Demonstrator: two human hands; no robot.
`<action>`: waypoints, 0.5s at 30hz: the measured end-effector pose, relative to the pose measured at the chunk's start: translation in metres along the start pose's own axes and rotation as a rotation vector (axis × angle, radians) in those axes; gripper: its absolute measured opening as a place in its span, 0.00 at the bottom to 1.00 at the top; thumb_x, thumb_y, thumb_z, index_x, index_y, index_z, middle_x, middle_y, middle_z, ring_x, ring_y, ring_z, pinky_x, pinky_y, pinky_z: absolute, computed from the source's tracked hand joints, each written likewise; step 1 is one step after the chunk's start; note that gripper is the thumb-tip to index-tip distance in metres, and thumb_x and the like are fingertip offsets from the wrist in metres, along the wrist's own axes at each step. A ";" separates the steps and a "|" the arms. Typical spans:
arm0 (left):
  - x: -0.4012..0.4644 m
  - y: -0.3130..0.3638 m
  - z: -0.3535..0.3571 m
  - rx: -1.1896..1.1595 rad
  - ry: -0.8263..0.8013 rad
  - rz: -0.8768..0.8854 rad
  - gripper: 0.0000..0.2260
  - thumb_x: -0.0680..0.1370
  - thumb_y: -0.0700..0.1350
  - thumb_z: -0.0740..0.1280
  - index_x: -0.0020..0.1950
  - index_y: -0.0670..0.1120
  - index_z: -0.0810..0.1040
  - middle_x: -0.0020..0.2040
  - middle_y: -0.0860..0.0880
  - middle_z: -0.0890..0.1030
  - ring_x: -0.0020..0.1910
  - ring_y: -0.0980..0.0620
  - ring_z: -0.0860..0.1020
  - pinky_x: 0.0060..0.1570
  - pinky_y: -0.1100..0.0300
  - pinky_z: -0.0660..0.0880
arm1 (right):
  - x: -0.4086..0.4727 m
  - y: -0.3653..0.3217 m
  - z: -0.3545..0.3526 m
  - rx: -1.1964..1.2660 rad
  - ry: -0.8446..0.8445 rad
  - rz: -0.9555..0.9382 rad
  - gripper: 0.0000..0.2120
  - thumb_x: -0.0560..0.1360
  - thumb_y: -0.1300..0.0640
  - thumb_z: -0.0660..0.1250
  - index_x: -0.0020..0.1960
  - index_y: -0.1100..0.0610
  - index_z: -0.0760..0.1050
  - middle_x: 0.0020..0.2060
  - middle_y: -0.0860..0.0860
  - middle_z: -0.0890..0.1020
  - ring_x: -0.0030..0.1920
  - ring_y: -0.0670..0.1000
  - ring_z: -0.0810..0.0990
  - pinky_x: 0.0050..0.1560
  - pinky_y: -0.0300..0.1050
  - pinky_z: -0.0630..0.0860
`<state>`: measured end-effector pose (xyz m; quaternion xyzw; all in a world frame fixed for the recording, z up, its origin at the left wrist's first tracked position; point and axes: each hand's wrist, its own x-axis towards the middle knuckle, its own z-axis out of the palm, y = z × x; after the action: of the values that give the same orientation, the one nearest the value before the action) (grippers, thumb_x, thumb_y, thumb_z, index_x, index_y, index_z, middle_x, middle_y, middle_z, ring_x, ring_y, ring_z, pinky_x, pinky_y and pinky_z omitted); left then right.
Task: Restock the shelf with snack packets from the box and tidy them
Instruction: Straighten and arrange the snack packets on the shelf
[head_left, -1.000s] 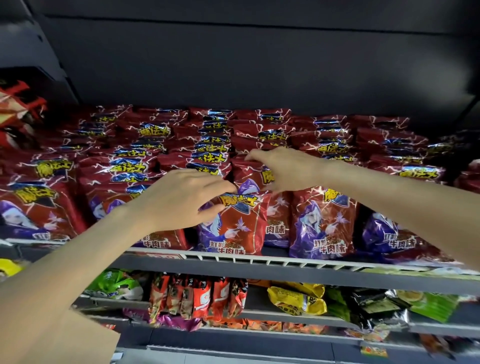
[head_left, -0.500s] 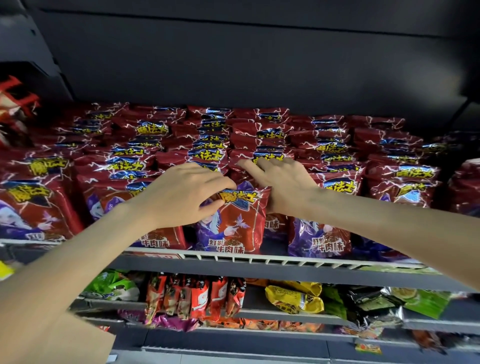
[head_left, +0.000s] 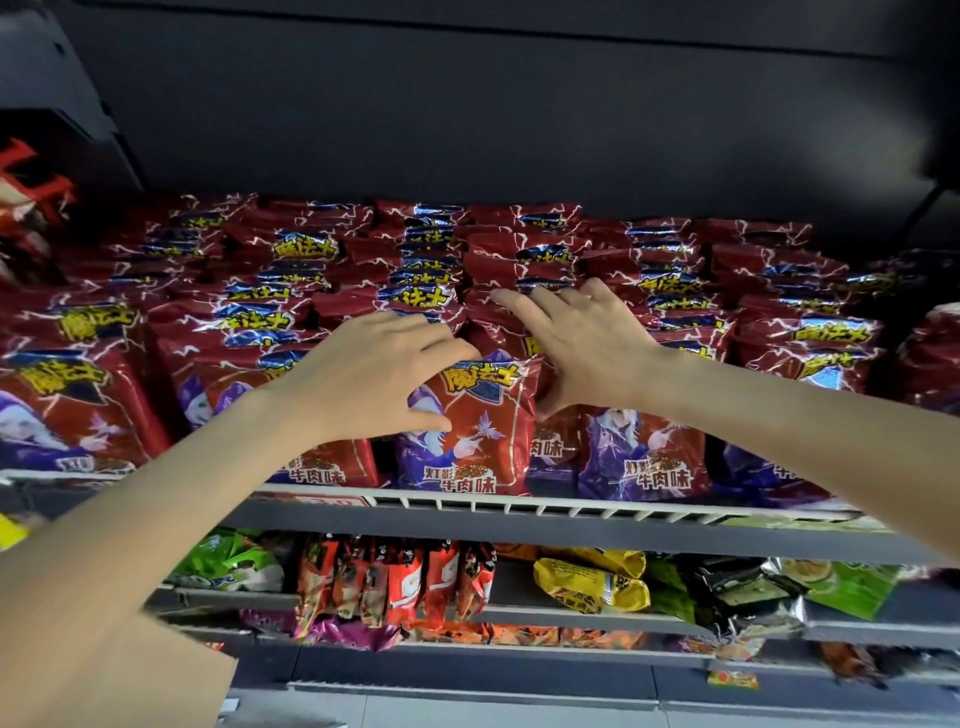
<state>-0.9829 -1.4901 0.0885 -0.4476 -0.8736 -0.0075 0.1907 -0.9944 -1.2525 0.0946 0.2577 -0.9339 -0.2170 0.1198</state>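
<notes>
Rows of red snack packets (head_left: 291, 249) with purple wizard prints fill the top shelf (head_left: 545, 512). One front packet (head_left: 478, 431) stands upright near the shelf's front edge. My left hand (head_left: 374, 374) grips its top left corner, fingers behind it and thumb across its face. My right hand (head_left: 582, 343) lies with straight, spread fingers on the packets just behind it, its thumb against the packet's right edge. The box is not in view.
Below, a second shelf (head_left: 519, 613) carries green (head_left: 228, 561), red-orange (head_left: 395, 582) and yellow (head_left: 592, 582) snack bags. A dark panel (head_left: 467, 104) hangs over the top shelf. More red packets (head_left: 31, 192) sit at the far left.
My right hand has slid left and down from the packets at the back to the right side of the front packet. My left hand has kept its hold on that packet.
</notes>
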 end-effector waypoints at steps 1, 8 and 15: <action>0.000 0.001 -0.001 -0.005 0.001 0.007 0.26 0.67 0.58 0.74 0.61 0.49 0.74 0.52 0.49 0.81 0.48 0.47 0.80 0.45 0.50 0.78 | 0.000 0.000 0.002 0.008 -0.016 0.003 0.62 0.58 0.26 0.69 0.77 0.54 0.41 0.58 0.51 0.75 0.54 0.54 0.77 0.59 0.51 0.67; 0.000 0.001 -0.002 0.052 0.054 0.070 0.30 0.61 0.57 0.79 0.58 0.47 0.75 0.47 0.48 0.82 0.42 0.47 0.81 0.38 0.52 0.80 | 0.006 -0.003 -0.005 0.069 0.101 -0.004 0.56 0.61 0.37 0.75 0.77 0.55 0.49 0.57 0.53 0.76 0.54 0.55 0.77 0.59 0.52 0.63; 0.001 0.003 0.000 0.118 0.022 0.049 0.30 0.64 0.59 0.75 0.62 0.47 0.75 0.52 0.50 0.81 0.47 0.51 0.81 0.45 0.56 0.78 | 0.002 0.000 0.007 0.097 0.137 0.010 0.53 0.58 0.35 0.76 0.75 0.56 0.58 0.58 0.54 0.75 0.56 0.57 0.75 0.57 0.57 0.67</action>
<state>-0.9813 -1.4877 0.0883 -0.4569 -0.8591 0.0435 0.2265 -0.9983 -1.2511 0.0882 0.2727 -0.9342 -0.1529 0.1721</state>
